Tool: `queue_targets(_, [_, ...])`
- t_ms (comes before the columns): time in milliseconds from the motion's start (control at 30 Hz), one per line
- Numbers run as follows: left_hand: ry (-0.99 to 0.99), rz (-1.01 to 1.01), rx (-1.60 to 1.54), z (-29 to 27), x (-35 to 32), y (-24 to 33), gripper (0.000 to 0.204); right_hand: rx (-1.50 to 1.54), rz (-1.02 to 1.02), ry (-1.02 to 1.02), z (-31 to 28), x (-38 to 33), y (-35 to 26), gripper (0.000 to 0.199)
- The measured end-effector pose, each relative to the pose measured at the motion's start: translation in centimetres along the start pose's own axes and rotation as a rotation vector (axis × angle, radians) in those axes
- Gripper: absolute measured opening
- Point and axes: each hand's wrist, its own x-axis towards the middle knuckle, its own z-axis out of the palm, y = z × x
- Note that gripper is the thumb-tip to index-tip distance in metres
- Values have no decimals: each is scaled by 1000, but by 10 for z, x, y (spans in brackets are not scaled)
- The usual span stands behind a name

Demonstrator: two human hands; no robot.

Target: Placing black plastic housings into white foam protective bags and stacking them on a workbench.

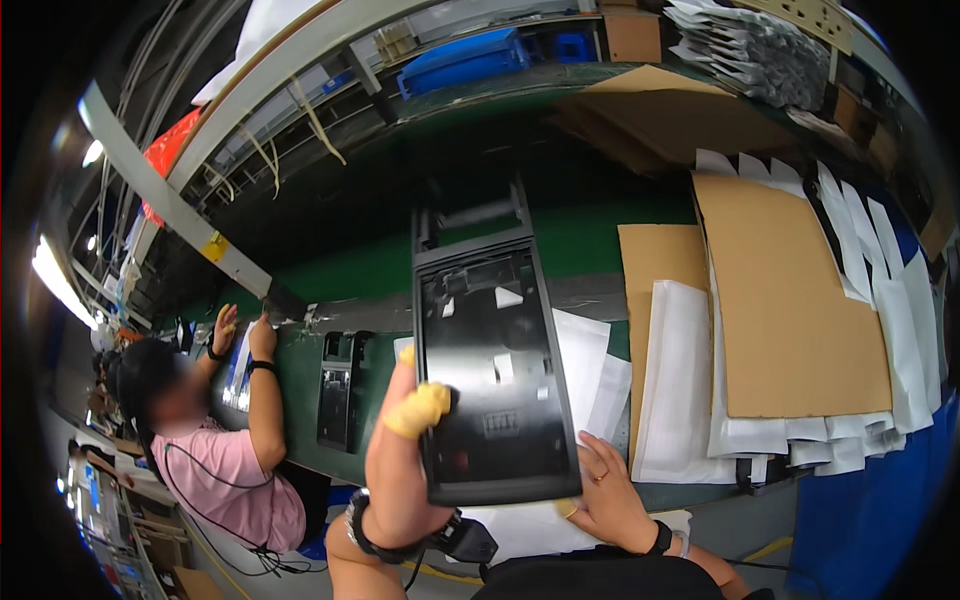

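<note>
A long black plastic housing point(480, 375) is held up in front of me, with an open frame section at its far end and small white patches on its face. My left hand point(397, 465) grips its lower left side, the thumb lying over the edge with a yellow finger cover on it. At the lower right corner is my right hand point(612, 510), its fingers along the side and its yellow-covered thumb by the bottom edge. White sheets or sleeves point(590, 365) lie partly hidden behind the housing.
A similar black housing point(339, 390) lies on the green table point(385, 378) to the left. Beyond it a co-worker in a pink shirt point(225, 475) handles something. To the right are stacked white sleeves point(675, 390) and brown cardboard sheets point(795, 300). A metal post point(185, 205) slants at the left.
</note>
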Motion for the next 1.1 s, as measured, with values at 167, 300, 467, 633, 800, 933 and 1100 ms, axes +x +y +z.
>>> queue_targets(167, [-18,-117,-234,4,14,12,30,-16,28,-21,2,-1,6,24])
queue_targets(300, [-201,-261,-398,-5,14,15,36,-16,18,-30,3,-1,5,23])
queue_targets(467, [-283,-226,-420,-11,14,12,37,-19,24,-43,3,-2,5,22])
queue_targets(633, [-230,-208,-406,-10,11,16,38,-31,26,-39,4,-1,4,21])
queue_targets(800, [-222,-190,-368,-15,11,15,41,4,46,-37,4,-1,6,21])
queue_targets(933, [-230,-191,-366,-16,11,13,39,-2,50,-13,5,-1,4,24])
queue_targets(1100, [-202,-188,-181,-24,11,1,34,-20,48,-32,0,-1,2,25])
